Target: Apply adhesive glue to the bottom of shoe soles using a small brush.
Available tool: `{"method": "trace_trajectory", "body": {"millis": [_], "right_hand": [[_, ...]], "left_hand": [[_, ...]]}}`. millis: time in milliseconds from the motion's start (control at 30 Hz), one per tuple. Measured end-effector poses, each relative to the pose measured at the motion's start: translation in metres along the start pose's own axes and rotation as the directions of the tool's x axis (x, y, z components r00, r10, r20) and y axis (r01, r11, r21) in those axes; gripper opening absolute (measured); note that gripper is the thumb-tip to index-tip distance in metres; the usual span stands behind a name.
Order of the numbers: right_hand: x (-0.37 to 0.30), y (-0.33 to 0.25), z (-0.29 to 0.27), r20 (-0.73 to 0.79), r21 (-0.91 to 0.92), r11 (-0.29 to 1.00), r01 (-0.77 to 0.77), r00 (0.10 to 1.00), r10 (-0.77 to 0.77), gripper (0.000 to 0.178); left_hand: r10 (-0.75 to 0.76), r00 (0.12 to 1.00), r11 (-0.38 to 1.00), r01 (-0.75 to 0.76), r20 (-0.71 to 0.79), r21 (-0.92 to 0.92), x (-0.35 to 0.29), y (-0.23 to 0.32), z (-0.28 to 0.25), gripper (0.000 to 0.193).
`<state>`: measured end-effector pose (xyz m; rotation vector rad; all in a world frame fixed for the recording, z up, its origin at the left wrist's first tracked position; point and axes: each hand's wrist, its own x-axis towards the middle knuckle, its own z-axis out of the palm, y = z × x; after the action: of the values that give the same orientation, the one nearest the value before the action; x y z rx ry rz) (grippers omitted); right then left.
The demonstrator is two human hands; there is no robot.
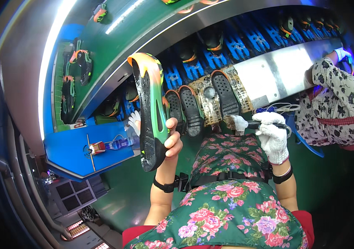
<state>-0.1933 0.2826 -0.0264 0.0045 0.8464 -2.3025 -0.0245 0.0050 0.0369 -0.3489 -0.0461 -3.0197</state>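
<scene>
My bare left hand (172, 139) grips a shoe sole (147, 116) by its side, holding it upright; the sole is black with an orange and green edge, and its black face looks wet or glossy in places. In my right hand (272, 137), which wears a white glove, is a brush (238, 123) with a dark handle, a white-wrapped neck and bristles pointing left. The bristles are near a dark perforated sole (225, 96) lying on a tape-covered ledge (209, 94). Left of that sole, another perforated sole (192, 110) leans at the ledge, with a similar one beside it.
A green conveyor (143, 20) carries more soles at the upper left. Blue racks (235, 47) with soles run behind a metal plate (276, 74). A blue table (69, 149) holds a bottle (118, 144). At right works a person in a floral sleeve (328, 79); another white-gloved hand (134, 121) shows behind my sole.
</scene>
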Motion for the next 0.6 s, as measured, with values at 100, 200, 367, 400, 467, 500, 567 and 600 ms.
{"method": "trace_trajectory", "body": {"millis": [100, 200, 367, 400, 467, 500, 567, 600], "right_hand": [[-0.002, 0.007, -0.006, -0.046, -0.062, 0.998, 0.011, 0.999, -0.014, 0.019], [0.0, 0.015, -0.007, -0.069, -0.067, 0.997, -0.023, 0.997, 0.018, 0.022], [0.007, 0.028, -0.003, -0.039, -0.143, 0.99, -0.013, 0.999, 0.008, 0.022], [0.008, 0.029, 0.002, -0.033, -0.165, 0.986, -0.006, 0.999, 0.001, 0.022], [0.011, 0.031, 0.004, -0.013, -0.242, 0.97, -0.026, 1.0, 0.023, 0.023], [0.013, 0.036, 0.002, -0.004, -0.274, 0.961, -0.031, 1.0, 0.031, 0.024], [0.014, 0.037, -0.002, -0.045, -0.289, 0.956, -0.056, 0.998, 0.045, 0.024], [0.011, 0.038, -0.004, -0.059, -0.27, 0.962, -0.051, 0.998, 0.036, 0.024]], "left_hand": [[-0.042, 0.997, 0.989, 0.032, 0.067, 0.144, 0.007, 0.016, 0.011, 0.09], [-0.129, 0.989, 0.955, 0.103, 0.074, 0.279, 0.016, 0.057, 0.026, 0.094], [0.132, 0.989, 0.951, -0.146, 0.07, 0.271, 0.084, 0.169, 0.044, 0.097], [0.292, 0.956, 0.947, -0.283, -0.039, 0.154, 0.093, 0.189, 0.045, 0.097], [0.583, 0.795, 0.798, -0.523, -0.164, 0.3, 0.117, 0.192, 0.044, 0.096], [0.609, 0.73, 0.792, -0.542, -0.309, 0.281, 0.111, 0.207, 0.046, 0.099], [0.671, 0.683, 0.74, -0.593, -0.288, 0.317, 0.105, 0.209, 0.032, 0.098], [0.697, 0.661, 0.715, -0.615, -0.277, 0.332, 0.104, 0.205, 0.033, 0.098]]}}
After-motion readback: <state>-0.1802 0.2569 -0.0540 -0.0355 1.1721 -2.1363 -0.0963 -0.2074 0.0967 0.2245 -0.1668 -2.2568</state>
